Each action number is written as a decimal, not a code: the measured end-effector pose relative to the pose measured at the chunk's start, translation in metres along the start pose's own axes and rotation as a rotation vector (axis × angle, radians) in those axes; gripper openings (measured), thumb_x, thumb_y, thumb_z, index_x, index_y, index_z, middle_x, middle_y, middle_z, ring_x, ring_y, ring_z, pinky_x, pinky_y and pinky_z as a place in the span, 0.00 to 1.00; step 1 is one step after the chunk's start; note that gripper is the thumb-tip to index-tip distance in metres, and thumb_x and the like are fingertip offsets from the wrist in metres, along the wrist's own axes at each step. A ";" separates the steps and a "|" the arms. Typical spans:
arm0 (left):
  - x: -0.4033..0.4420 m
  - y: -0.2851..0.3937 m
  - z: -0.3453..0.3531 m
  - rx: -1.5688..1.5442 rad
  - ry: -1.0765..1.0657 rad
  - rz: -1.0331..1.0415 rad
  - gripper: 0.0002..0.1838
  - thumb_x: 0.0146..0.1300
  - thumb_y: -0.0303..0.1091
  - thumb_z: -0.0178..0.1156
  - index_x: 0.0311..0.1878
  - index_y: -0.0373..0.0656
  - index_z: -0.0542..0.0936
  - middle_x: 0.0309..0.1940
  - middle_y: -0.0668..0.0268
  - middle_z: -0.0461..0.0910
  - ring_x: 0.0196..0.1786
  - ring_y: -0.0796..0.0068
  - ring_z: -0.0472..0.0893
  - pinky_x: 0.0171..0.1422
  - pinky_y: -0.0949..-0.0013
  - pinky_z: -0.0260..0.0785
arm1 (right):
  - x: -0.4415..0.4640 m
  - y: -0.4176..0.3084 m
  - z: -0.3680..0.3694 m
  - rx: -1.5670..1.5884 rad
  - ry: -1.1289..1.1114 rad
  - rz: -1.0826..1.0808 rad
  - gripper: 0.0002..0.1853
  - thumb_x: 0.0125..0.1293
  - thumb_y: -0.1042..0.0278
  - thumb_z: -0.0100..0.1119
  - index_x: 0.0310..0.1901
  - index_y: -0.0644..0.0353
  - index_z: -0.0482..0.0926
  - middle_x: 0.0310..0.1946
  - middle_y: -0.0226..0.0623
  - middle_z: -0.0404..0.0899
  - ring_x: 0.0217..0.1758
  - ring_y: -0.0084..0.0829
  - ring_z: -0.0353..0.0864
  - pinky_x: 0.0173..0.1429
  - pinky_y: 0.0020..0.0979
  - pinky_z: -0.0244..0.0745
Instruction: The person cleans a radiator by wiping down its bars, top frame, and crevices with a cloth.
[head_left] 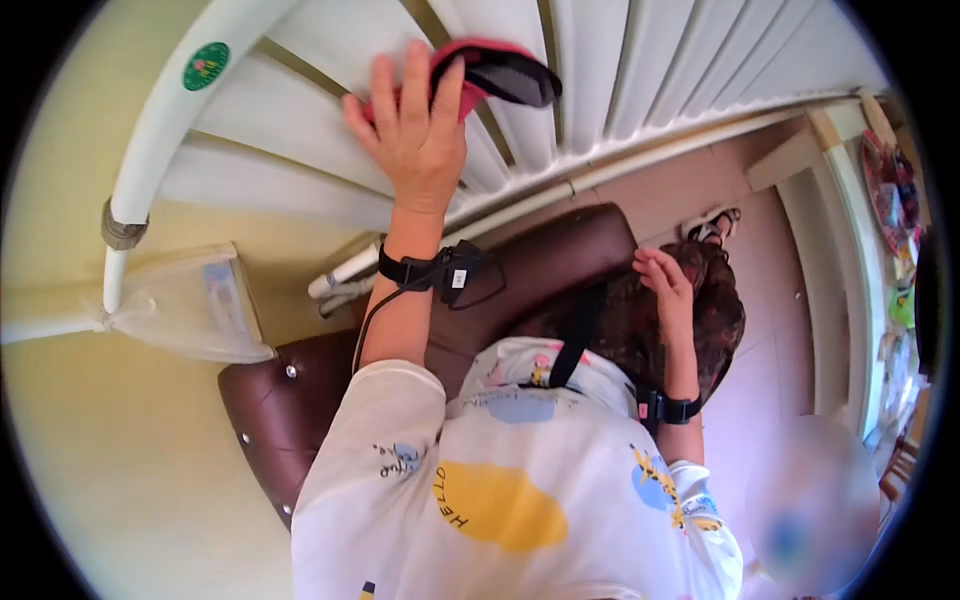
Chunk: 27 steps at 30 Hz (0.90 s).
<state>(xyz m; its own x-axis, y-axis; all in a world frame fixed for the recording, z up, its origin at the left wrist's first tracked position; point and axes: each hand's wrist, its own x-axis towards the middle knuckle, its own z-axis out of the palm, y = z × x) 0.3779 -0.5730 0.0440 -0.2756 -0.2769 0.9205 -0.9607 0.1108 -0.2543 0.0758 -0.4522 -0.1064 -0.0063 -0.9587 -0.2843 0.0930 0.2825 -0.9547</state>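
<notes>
My left hand (415,140) reaches out over white slats, its fingers spread and stretched. It lies on a small red item with a dark inner side (515,78), which looks like a soft shoe or a cap; I cannot tell which. Part of that item is hidden under the fingers. On the left wrist sits a black strap with a small box (455,275) and a cable. My right hand (667,285) hovers near my lap with its fingers loosely bent and apart, holding nothing. A black band is around the right wrist as well.
A white slatted frame (590,70) with a tubular rail stands ahead of me. I sit on a brown padded seat (560,240). A clear plastic bag (180,310) hangs at the left by the wall. Shelving with colourful goods (890,190) is at the right.
</notes>
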 end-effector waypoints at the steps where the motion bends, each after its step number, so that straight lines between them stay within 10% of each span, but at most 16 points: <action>1: -0.024 0.003 0.004 0.004 -0.089 0.035 0.21 0.52 0.31 0.60 0.52 0.58 0.80 0.62 0.63 0.69 0.64 0.54 0.67 0.66 0.47 0.50 | -0.005 0.003 -0.003 -0.001 0.019 0.017 0.13 0.70 0.67 0.49 0.52 0.60 0.76 0.48 0.31 0.79 0.49 0.22 0.78 0.51 0.21 0.68; 8: -0.075 -0.008 0.002 -0.028 -0.392 0.341 0.20 0.53 0.31 0.60 0.52 0.58 0.79 0.62 0.74 0.70 0.64 0.65 0.69 0.67 0.49 0.50 | -0.020 0.011 -0.015 -0.056 -0.013 0.056 0.14 0.70 0.66 0.49 0.54 0.60 0.75 0.49 0.32 0.78 0.50 0.22 0.78 0.52 0.22 0.68; 19: 0.076 -0.024 -0.019 -0.021 0.271 0.169 0.16 0.53 0.27 0.61 0.48 0.42 0.80 0.48 0.57 0.77 0.46 0.58 0.76 0.52 0.59 0.66 | -0.019 -0.045 0.126 0.085 -0.616 -0.108 0.32 0.60 0.70 0.63 0.65 0.57 0.63 0.57 0.37 0.70 0.45 0.22 0.77 0.46 0.24 0.75; 21: 0.038 -0.036 0.001 -0.016 0.279 0.224 0.13 0.55 0.30 0.60 0.43 0.60 0.83 0.54 0.67 0.74 0.53 0.62 0.72 0.59 0.60 0.60 | -0.020 -0.049 0.147 0.102 -0.638 -0.076 0.29 0.61 0.71 0.61 0.64 0.58 0.63 0.57 0.37 0.68 0.45 0.22 0.76 0.48 0.23 0.74; 27: -0.043 -0.026 -0.004 -0.021 0.057 0.163 0.14 0.53 0.31 0.63 0.44 0.59 0.83 0.52 0.66 0.72 0.52 0.63 0.69 0.56 0.63 0.61 | -0.015 -0.024 0.154 0.002 -0.803 -0.069 0.20 0.64 0.72 0.59 0.57 0.59 0.69 0.50 0.33 0.73 0.42 0.19 0.76 0.47 0.22 0.73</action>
<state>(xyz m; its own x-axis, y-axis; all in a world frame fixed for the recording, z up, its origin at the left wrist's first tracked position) 0.4149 -0.5601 0.0126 -0.4252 -0.1988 0.8830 -0.9023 0.1699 -0.3962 0.2274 -0.4495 -0.0659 0.7055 -0.7048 -0.0744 0.1200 0.2222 -0.9676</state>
